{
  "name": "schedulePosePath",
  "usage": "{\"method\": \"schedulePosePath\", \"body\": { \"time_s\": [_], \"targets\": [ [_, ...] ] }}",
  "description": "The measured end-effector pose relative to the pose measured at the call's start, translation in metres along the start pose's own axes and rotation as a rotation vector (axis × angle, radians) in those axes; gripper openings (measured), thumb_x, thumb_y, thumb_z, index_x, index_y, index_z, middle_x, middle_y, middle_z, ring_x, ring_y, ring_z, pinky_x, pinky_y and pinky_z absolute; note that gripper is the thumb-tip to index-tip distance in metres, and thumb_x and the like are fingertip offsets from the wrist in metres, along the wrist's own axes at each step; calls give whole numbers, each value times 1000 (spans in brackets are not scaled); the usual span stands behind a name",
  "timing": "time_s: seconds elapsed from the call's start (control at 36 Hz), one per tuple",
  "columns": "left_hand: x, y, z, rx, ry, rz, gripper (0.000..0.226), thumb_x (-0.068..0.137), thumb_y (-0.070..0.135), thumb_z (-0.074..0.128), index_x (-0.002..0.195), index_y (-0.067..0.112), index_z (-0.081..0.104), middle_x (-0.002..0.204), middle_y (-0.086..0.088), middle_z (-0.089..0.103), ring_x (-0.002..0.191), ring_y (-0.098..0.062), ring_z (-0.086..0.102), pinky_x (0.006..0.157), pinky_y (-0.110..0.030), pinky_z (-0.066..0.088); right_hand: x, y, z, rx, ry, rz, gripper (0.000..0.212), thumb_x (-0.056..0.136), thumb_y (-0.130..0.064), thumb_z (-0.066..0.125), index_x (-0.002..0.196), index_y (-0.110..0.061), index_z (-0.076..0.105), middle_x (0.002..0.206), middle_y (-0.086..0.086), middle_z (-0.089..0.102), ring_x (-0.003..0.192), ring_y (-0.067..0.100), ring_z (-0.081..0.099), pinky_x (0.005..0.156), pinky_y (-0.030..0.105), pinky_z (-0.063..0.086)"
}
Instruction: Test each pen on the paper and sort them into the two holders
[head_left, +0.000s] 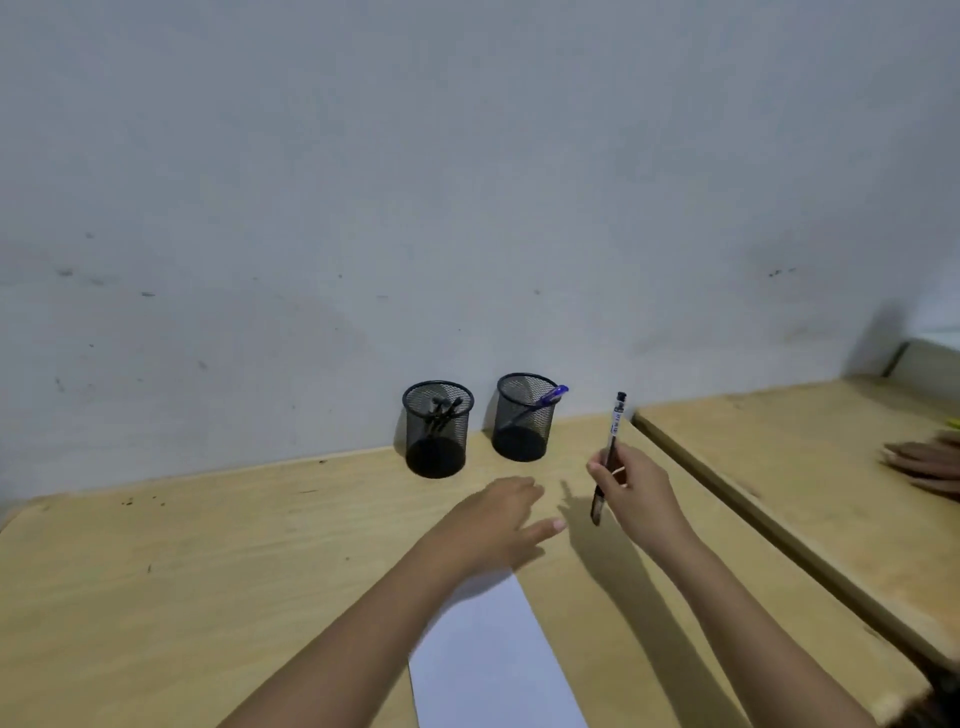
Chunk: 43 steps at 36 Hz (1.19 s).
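1. On my remote monitor, the wooden desk (208, 571) is running along a pale wall, and the left holder (437, 441), a black mesh cup, is standing at the desk's back edge with several black pens (442, 410) leaning inside it.
2. The left hand (498, 519) is lying flat with its fingers straight and holding nothing. It is covering the far end of the white paper (493, 654), which is reaching down to the desk's front edge.
3. The right holder (523, 421), a matching mesh cup, is standing just beside the first at the back edge, and one blue pen (551, 396) is sticking out over its rim.
4. The right hand (636, 493) is gripping the black pen (613, 441) with curled fingers, holding it nearly upright in the air near the desk's right edge, to the right of both holders.
5. A second desk (779, 467) is butting against the right edge of the first.
6. Another person's hand (924, 465) is resting on that second desk; I cannot tell how its fingers are lying.
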<state>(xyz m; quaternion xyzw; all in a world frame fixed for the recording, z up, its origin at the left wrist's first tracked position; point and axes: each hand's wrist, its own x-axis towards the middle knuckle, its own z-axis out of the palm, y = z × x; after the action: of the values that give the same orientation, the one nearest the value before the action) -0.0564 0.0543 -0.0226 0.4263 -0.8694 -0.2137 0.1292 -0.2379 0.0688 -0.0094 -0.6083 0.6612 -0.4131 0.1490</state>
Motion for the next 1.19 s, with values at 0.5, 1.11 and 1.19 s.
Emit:
{"method": "schedulePosePath", "body": {
  "time_s": [0.5,1.11,1.19],
  "targets": [
    [45,199,96,49,-180,424,67,94,52,40,147,14,24,157,-4,20,144,-18,17,114,-35,24,-176,95,-223,-408,295,443,13,86,-19,64,95,-10,64,88,5,64,82,19,60,57,20,43],
    [11,273,374,123,-726,350,57,92,48,46,135,10,42,139,-11,43,128,-27,41,105,-39,37,-367,312,-199,-193,126,1051,18,77,-11,60,63,-15,48,72,10,57,71,27,54,60,30,39],
    [10,261,405,111,-771,297,52,90,47,49,129,12,47,130,-12,50,120,-29,47,100,-40,41,-380,336,-182,-168,115,1084,25,83,-20,58,61,-17,48,79,17,64,82,33,62,64,31,41]
  ]
}}
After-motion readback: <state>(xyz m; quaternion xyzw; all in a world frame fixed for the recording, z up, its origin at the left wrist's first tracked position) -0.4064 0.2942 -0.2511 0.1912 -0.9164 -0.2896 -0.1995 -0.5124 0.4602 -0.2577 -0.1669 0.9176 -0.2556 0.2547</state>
